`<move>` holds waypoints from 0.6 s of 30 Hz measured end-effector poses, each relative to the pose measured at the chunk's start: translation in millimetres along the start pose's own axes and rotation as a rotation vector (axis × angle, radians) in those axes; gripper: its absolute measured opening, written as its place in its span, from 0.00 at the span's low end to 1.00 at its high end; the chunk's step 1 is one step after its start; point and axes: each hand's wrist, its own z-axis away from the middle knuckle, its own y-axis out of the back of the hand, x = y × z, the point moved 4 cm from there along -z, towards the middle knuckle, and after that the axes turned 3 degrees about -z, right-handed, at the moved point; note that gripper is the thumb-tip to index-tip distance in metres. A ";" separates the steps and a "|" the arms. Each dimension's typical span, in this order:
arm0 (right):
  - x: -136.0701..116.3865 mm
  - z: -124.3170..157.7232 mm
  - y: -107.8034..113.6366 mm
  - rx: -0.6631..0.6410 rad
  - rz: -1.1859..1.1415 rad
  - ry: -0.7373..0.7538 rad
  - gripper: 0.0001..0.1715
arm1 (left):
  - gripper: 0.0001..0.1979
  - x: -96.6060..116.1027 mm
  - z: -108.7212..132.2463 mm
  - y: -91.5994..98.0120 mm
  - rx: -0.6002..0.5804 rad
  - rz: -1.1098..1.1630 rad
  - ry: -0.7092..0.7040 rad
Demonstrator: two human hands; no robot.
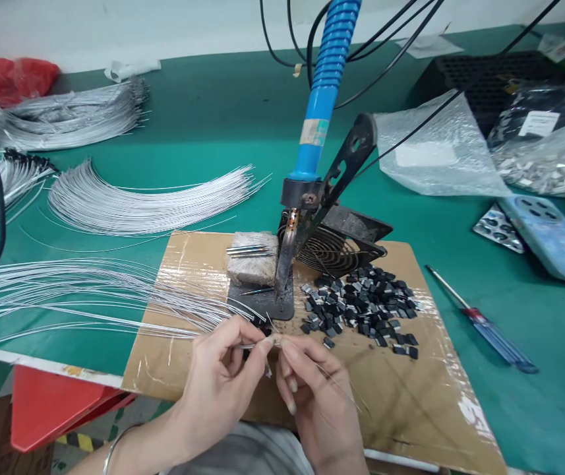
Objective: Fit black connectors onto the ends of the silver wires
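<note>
My left hand (225,369) is closed in a pinch, and a thin white wire runs between its thumb and forefinger. The fingertips of my right hand (319,389) meet it, also pinched, with a fine strand (336,381) trailing from them to the lower right. What lies between the touching fingertips is too small to make out. A loose bundle of white wires (173,300) stretches to the left, its ends just behind my left hand. Above my hands, a soldering iron (318,132) with a blue handle is held tip-down in a black holder.
Under my hands lies a cardboard sheet (411,409) bearing a pile of small black pieces (366,300). Behind are a greyish block (252,260) and a small black fan (339,244). A screwdriver (490,330) and phone (554,234) lie right; more white wires (153,198) lie left.
</note>
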 end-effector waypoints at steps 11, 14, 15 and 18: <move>-4.3 -1.7 5.1 0.014 0.131 0.073 0.07 | 0.09 3.9 -4.8 2.0 -0.023 0.200 0.115; -3.8 -1.7 5.9 0.019 0.147 0.094 0.06 | 0.09 3.1 -4.5 2.2 -0.031 0.182 0.107; -3.9 -1.7 5.7 0.017 0.150 0.095 0.05 | 0.09 2.8 -4.3 2.5 -0.032 0.169 0.101; -5.1 -1.7 4.9 0.006 0.162 0.103 0.05 | 0.10 1.5 -3.8 4.2 -0.035 0.121 0.081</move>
